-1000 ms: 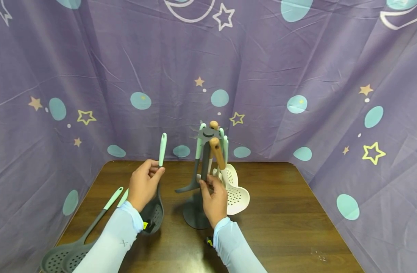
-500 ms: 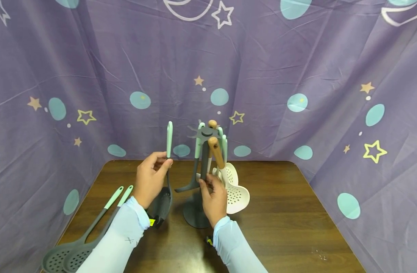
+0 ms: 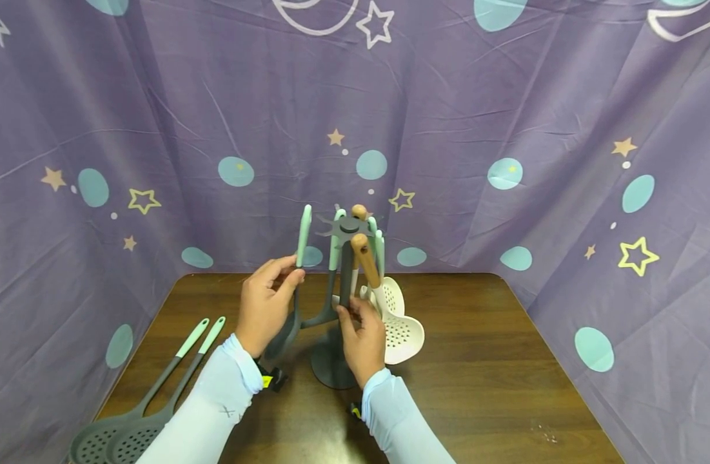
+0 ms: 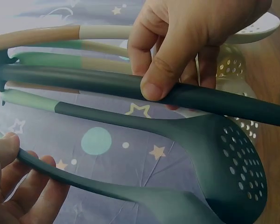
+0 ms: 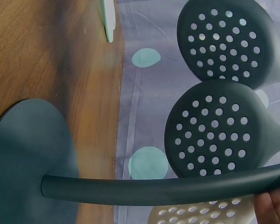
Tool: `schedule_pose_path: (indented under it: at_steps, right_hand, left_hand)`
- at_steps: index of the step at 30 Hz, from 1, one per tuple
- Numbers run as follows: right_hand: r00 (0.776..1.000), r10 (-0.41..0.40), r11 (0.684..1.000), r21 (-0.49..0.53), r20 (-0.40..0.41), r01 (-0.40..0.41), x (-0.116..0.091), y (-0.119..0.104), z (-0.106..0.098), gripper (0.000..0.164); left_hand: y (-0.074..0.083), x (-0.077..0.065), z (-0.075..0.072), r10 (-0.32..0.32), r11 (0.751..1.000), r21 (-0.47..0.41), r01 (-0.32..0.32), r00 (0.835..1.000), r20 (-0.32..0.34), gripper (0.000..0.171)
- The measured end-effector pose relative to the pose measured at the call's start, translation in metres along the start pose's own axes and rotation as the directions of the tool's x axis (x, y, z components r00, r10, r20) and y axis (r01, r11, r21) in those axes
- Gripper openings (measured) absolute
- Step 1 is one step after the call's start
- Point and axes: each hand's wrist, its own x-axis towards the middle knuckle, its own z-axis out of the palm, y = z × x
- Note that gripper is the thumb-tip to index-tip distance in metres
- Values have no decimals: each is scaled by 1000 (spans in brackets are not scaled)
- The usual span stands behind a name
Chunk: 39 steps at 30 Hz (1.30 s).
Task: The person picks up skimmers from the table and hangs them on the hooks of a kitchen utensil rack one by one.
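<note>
My left hand point(image 3: 266, 306) pinches a dark grey skimmer point(image 4: 107, 186) with a mint handle, just below where the handle meets the dark shank. It stands upright, left of a dark utensil stand point(image 3: 331, 367). In the right wrist view the held skimmer's round holes point(image 5: 219, 42) show beside a similar hanging skimmer point(image 5: 210, 130). With thumb and fingers, my right hand point(image 3: 366, 338) grips the stand's post point(image 4: 98, 84). From the stand's hooked top point(image 3: 349, 224) hang several utensils, among them a cream skimmer point(image 3: 404, 338) with a wooden handle.
Two grey skimmers point(image 3: 137, 441) with mint handles lie overlapping at the table's front left. The brown wooden table point(image 3: 482, 361) ends at a purple patterned curtain point(image 3: 447, 116) behind and at both sides.
My left hand has moved right and slightly up with the skimmer, bringing it close to the stand; its head has turned more edge-on. My right hand stays on the post.
</note>
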Motion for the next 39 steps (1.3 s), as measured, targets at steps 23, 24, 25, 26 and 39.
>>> schedule_pose_path:
  at_steps: [23, 24, 25, 26, 39]
  right_hand:
    - [1000, -14, 1000, 3, -4, 14, 0, -1, -1, 18]
    - [1000, -17, 1000, 2, -4, 17, 0, -1, -1, 18]
    - [1000, -19, 1000, 1, -4, 19, 0, -1, -1, 18]
    - [1000, -20, 1000, 1, -4, 20, 0, -1, 0, 17]
    - [1000, -2, 999, 39, -8, 2, 0, -2, -1, 15]
  left_hand:
    - [3, -4, 6, 17, 1000, 21, -18, 999, 38, 30]
    - [3, -4, 6, 15, 1000, 22, -16, 999, 41, 30]
    - [3, -4, 6, 15, 1000, 24, -16, 999, 42, 30]
    - [3, -5, 6, 14, 1000, 25, -15, 999, 43, 30]
    - [8, -9, 8, 19, 999, 42, -22, 997, 72, 34]
